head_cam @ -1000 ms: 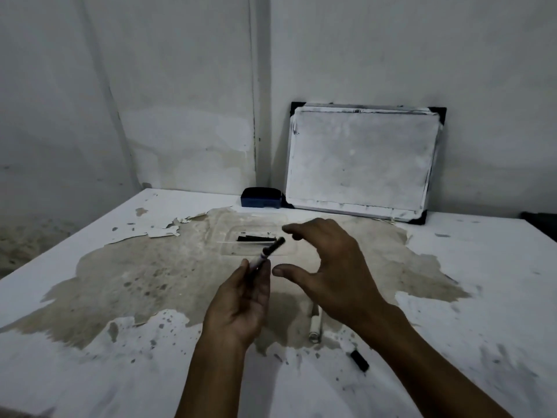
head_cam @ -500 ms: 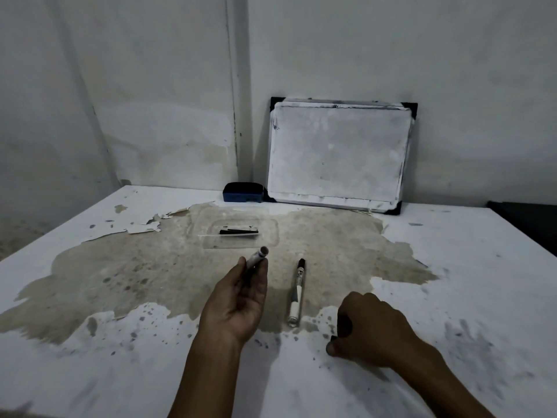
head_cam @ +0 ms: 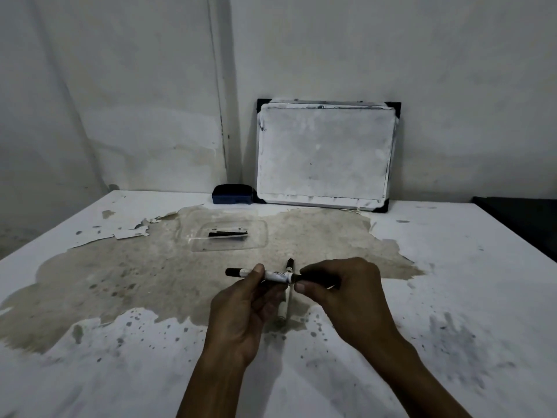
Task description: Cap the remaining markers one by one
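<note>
1. My left hand (head_cam: 241, 309) grips the whiteboard marker (head_cam: 265, 274) level above the table (head_cam: 452, 267).
2. My right hand (head_cam: 346, 294) pinches its black cap (head_cam: 313, 277) at the marker's end; seating looks unfinished.
3. A second marker (head_cam: 288, 268) lies beneath, untouched.

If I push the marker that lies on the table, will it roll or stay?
The marker on the table looks round and slim, so a sideways push would probably roll it. It seems stiff and light. The table looks flat, so nothing would stop it.
</note>
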`<state>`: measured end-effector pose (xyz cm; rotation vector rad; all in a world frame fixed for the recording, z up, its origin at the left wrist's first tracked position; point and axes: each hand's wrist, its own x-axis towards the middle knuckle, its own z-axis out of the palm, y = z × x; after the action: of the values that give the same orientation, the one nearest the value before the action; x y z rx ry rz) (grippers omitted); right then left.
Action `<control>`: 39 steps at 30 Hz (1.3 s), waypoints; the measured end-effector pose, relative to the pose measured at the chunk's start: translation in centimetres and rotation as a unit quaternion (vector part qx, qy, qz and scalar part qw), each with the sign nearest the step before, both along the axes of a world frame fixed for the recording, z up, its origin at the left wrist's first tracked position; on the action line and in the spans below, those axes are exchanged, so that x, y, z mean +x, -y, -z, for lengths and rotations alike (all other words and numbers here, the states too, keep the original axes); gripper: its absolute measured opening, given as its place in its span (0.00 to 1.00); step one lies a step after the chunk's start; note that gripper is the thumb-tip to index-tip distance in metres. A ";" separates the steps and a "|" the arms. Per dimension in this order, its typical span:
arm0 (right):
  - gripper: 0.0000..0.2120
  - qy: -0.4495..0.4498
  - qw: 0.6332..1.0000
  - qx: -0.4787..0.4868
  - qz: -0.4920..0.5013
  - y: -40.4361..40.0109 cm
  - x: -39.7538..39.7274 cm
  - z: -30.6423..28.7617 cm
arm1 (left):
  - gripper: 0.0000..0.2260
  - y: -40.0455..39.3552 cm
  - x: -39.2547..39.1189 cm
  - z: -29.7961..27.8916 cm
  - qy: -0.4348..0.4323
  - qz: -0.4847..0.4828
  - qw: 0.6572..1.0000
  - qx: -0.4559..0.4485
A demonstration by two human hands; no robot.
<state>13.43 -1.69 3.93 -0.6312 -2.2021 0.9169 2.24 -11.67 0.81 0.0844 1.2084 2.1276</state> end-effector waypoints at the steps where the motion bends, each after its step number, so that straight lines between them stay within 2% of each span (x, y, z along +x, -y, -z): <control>1: 0.11 -0.007 1.000 -0.005 0.001 0.0 0.0 0.1 | 0.15 -0.1 0.1 -0.1 -0.003 -0.003 1.000 0.000; 8: 0.09 -0.061 0.998 0.009 0.015 0.0 0.0 0.8 | 0.09 -0.6 0.3 0.2 -0.048 -0.064 0.997 -0.012; 14: 0.09 -0.059 0.998 -0.004 0.013 -0.4 -0.3 1.4 | 0.09 -0.6 0.2 0.6 -0.036 -0.045 0.998 -0.006; 19: 0.07 -0.028 1.000 0.009 -0.008 -0.4 -0.2 1.8 | 0.07 -0.6 0.3 0.9 -0.128 -0.033 0.991 -0.034; 22: 0.10 -0.061 0.987 -0.147 -0.026 -1.0 0.3 1.4 | 0.06 -0.7 0.1 0.5 -0.184 -0.016 0.982 -0.033; 24: 0.10 -0.073 0.961 -0.263 -0.054 -1.4 0.6 1.1 | 0.06 -0.7 -0.1 0.1 -0.210 -0.001 0.977 -0.030; 26: 0.11 -0.044 0.935 -0.343 -0.080 -1.8 1.0 1.1 | 0.04 -0.8 -0.2 -0.1 -0.240 0.020 0.970 -0.044; 29: 0.15 0.045 0.912 -0.386 -0.128 -1.7 1.1 1.1 | 0.04 -1.5 0.3 -0.1 -0.314 0.061 0.942 -0.100; 31: 0.13 0.080 0.918 -0.362 -0.138 -1.3 1.1 1.4 | 0.04 -2.2 0.6 0.1 -0.378 0.061 0.911 -0.149; 34: 0.10 0.087 0.936 -0.324 -0.110 -1.3 0.9 1.9 | 0.08 -2.8 0.5 0.4 -0.427 0.034 0.880 -0.204; 36: 0.09 0.098 0.946 -0.300 -0.078 -1.9 0.8 2.2 | 0.14 -3.0 -0.3 0.9 -0.468 -0.009 0.841 -0.272; 39: 0.10 0.137 0.953 -0.266 -0.036 -2.7 0.2 2.9 | 0.17 -3.1 -2.0 2.1 -0.493 -0.026 0.765 -0.413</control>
<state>13.62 1.04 1.02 -0.9805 -2.2278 1.5680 0.28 -8.61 -1.31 0.8530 2.6663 1.3201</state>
